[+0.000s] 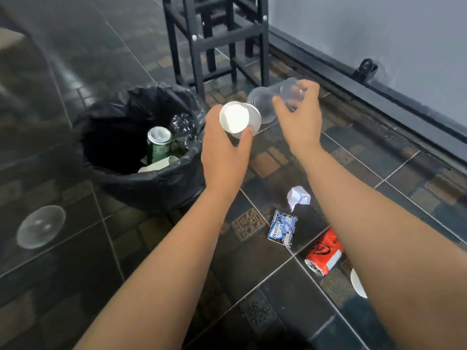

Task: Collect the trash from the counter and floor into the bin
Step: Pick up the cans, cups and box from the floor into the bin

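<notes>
While both hands hover just right of the bin (121, 178), the left hand (222, 150) sits nearer its mouth and is closed around a stack of white paper cups (238, 120), their round end facing the camera. The right hand (299, 114) pinches a clear plastic cup (267, 102) from above, its long axis lying roughly sideways with the wide rim toward the paper cups, touching or nearly so. The bin opening lies left and slightly below both loads; judged from this, the left hand's drop comes first.

Bin: black crinkled glossy liner, already holding a green can (158, 145) and clear plastic. Floor: dark glossy tile. On it, to the right of the arms: a crumpled white paper (298, 197), a flat blue gum packet (283, 228), a dented red can (324, 253). A clear domed lid (40, 227) lies well apart, left of the bin.
</notes>
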A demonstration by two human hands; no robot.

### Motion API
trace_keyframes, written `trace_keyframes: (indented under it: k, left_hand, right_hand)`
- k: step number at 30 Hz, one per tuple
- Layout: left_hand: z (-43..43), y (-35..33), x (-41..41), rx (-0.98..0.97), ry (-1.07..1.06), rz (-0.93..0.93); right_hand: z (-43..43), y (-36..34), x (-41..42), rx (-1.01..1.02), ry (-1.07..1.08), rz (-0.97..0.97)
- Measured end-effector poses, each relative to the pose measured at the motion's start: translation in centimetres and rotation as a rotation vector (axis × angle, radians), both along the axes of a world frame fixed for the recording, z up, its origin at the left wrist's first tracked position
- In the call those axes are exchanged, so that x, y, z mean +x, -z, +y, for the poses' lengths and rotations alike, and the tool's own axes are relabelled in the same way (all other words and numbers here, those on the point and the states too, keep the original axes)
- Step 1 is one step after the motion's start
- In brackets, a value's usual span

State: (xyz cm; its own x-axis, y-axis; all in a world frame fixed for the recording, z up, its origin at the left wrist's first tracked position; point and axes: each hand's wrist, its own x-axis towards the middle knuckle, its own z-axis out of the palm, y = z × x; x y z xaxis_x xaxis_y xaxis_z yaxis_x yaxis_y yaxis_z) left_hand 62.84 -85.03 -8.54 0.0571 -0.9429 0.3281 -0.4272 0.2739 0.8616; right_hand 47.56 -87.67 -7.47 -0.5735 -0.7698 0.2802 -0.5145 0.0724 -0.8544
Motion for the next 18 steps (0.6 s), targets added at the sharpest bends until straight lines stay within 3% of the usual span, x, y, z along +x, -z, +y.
trace_keyframes:
  k: [7,14,18]
  left_hand:
    - [-2.3,-3.0,8.8,-0.107,-0.257,-0.077]
    - [-3.3,-1.4,14.1,0.043,-0.45,-0.268]
    - [-4.0,-0.1,15.5,0.179,-0.458,-0.436]
  right_hand:
    - [-2.8,-2.6,9.4,-0.182,-0.241,-0.055]
    - [-3.6,0.0,13.2,0.013,-0.42,0.163]
    - [-4.0,1.2,13.9,0.109,-0.456,0.269]
